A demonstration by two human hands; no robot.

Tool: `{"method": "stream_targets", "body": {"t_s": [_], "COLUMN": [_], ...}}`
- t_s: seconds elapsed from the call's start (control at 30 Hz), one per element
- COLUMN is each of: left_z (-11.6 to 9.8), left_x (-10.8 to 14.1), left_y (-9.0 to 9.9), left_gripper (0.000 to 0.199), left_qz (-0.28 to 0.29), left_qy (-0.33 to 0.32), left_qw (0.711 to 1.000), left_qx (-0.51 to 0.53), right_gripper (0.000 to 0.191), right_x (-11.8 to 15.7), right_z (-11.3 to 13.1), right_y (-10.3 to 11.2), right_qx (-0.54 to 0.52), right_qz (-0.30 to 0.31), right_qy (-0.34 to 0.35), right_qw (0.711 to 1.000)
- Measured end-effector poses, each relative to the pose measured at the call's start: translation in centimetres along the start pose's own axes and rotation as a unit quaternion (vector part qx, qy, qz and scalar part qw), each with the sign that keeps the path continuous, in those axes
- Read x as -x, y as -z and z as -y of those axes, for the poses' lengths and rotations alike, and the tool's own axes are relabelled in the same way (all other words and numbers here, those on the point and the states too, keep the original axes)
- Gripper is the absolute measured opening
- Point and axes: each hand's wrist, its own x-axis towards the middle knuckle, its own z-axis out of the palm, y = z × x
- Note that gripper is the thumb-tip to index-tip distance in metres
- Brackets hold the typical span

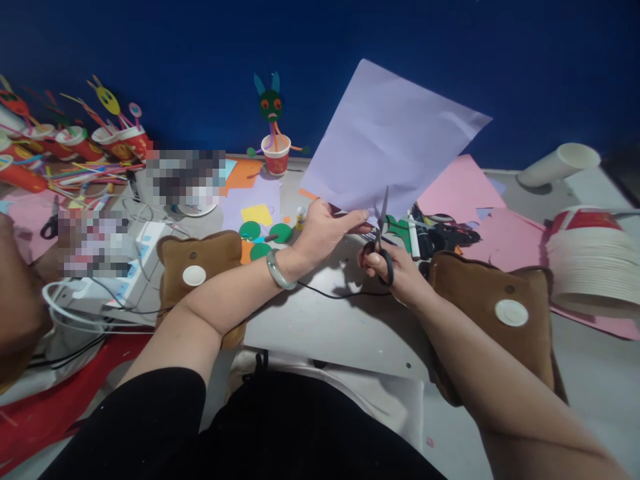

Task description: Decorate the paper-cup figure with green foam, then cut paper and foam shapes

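Observation:
A large sheet of purple paper [395, 133] is held up above the table, its lower edge pinched in my left hand [325, 233]. My right hand [393, 267] grips black-handled scissors [383, 230], with fingers in the handle loops and the blades pointing up at the paper's lower edge. The two hands are close together but apart. Green paper circles [260, 251] and a yellow paper piece [257, 214] lie left of my left hand.
Brown cushions [493, 293] lie on both sides of my arms. A cup with a green-faced figure [277, 157] stands at the back. Stacked paper cups [593, 267] and a white tube [557, 165] are at right; a power strip [133, 267] and another person's arm are at left.

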Motion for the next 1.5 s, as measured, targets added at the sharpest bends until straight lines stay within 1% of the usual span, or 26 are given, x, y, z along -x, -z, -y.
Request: {"method": "stream_targets", "body": {"t_s": [0.13, 0.4, 1.0, 1.2, 1.3, 1.5], "left_z": [0.16, 0.19, 0.05, 0.03, -0.05, -0.28], "left_x": [-0.07, 0.05, 0.13, 0.07, 0.03, 0.05], "left_y": [0.09, -0.03, -0.12, -0.07, -0.17, -0.3], "left_gripper": [0.047, 0.047, 0.043, 0.047, 0.047, 0.047], "left_qz": [-0.006, -0.009, -0.008, -0.005, -0.003, 0.005], "left_qy": [0.007, 0.02, 0.03, 0.03, 0.025, -0.008], "left_qw": [1.0, 1.0, 0.999, 0.999, 1.0, 1.0], "left_qx": [-0.003, -0.007, -0.017, -0.017, -0.01, -0.006], "right_gripper": [0.072, 0.073, 0.073, 0.073, 0.074, 0.075], "right_x": [0.02, -0.01, -0.02, -0.1, -0.13, -0.17], "right_z": [0.03, -0.14, -0.08, -0.21, -0.19, -0.07], "right_y": [-0.05, -0.12, 0.11, 0.24, 0.22, 0.12], "right_qx": [-0.005, -0.012, 0.005, 0.002, 0.003, -0.008], "right_qz": [-0.01, -0.01, -0.001, 0.004, -0.003, -0.004], "right_qy": [-0.001, -0.009, -0.011, -0.018, -0.015, -0.015], "right_qw": [1.0, 1.0, 1.0, 1.0, 1.0, 1.0]}}
